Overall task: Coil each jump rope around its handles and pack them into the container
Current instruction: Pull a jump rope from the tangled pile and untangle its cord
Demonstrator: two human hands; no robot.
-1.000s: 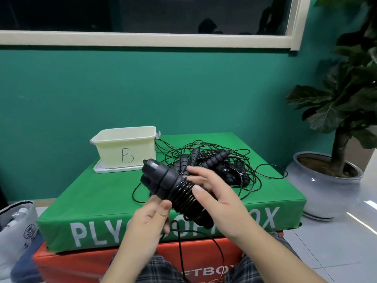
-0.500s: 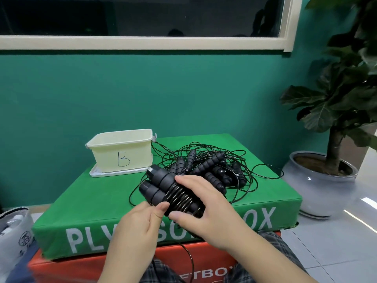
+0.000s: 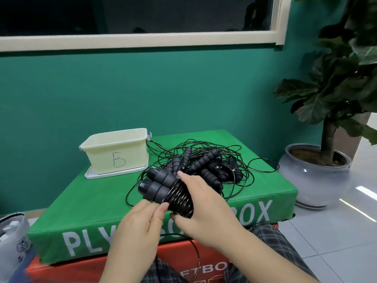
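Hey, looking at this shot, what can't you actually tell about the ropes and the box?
Head view only:
- Container contents: its near wall hides the inside.
- Rope count in the tangled pile: cords overlap.
- Held bundle, far ends: covered by the right hand.
- What the left hand pinches: too small.

Two bare forearms rise from the bottom edge of the frame and end in the left hand [image 3: 140, 223] and the right hand [image 3: 206, 209] — no sleeves, cuffs, watch, rings or gloves show on either. Fingernails are short and unpainted where they can be seen. Low in the frame, between and beside the forearms, the person's legs wear plaid trousers [image 3: 273, 244] — a dark grey-blue check crossed with paler lines, the cloth soft-looking and slightly blurred.
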